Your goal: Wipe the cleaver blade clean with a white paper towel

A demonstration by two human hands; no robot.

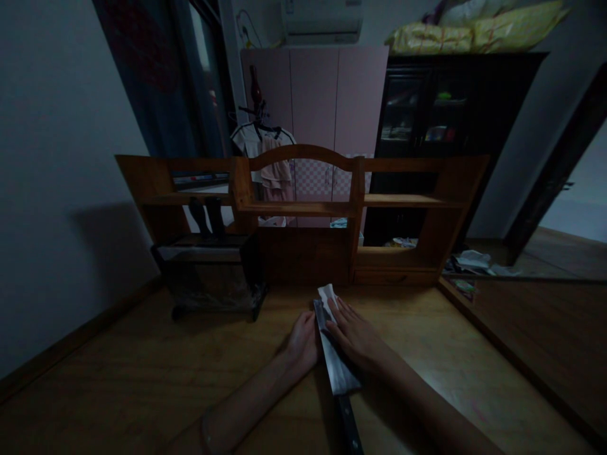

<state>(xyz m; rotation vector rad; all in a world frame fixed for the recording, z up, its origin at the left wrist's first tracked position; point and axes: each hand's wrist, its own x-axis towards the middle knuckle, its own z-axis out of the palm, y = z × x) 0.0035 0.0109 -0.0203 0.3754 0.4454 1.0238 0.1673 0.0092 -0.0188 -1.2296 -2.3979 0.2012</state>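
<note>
"Knife (338,380) colours, quick?"
"Grey blade (336,365), black grip (349,420), pale rivets. White wipe (327,292)."
"Desk (118,379)?"
"Yellow-brown wood. Far edge: orange-brown shelf unit (303,151). Far left corner: black-framed holder (203,284), black handles (215,218)."
"Patterns?"
"Past the far edge, pink wardrobe (313,95), pink-and-white checks (313,177). Yellow sacks (512,28), reddish lines. Next."
</note>
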